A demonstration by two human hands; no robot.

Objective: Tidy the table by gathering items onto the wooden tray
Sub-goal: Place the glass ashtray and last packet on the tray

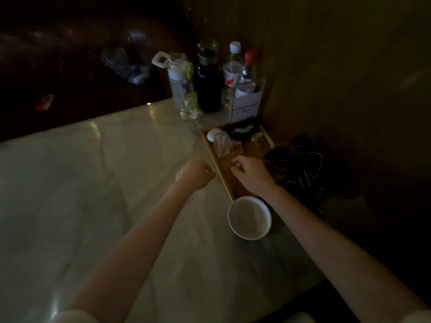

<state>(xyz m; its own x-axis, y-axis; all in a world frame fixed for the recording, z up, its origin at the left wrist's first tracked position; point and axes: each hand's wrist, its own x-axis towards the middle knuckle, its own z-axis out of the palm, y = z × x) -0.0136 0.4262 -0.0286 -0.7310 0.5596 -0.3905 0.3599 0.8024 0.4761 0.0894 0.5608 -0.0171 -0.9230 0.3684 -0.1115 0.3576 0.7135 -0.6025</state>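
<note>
The wooden tray (211, 148) lies along the right side of the pale marble table (93, 183). At its far end it holds a white egg-shaped object (213, 134), a clear plastic box (221, 144) and a dark item with white beads (242, 131). My right hand (250, 173) is over the tray's middle, fingers curled down onto it; whether it holds anything is hidden in the dim light. Just left of the tray hovers my left hand (194, 174), fingers curled, nothing visible in it. A white bowl (249, 217) stands at the tray's near end.
Behind the tray stand a clear bottle with a white loop lid (182, 89), a dark bottle (208, 78), two small clear bottles (240, 71) and a sign card (246, 106). A potted plant (296, 159) sits right of the tray. A dark sofa with a plastic bag (126, 66) lies beyond.
</note>
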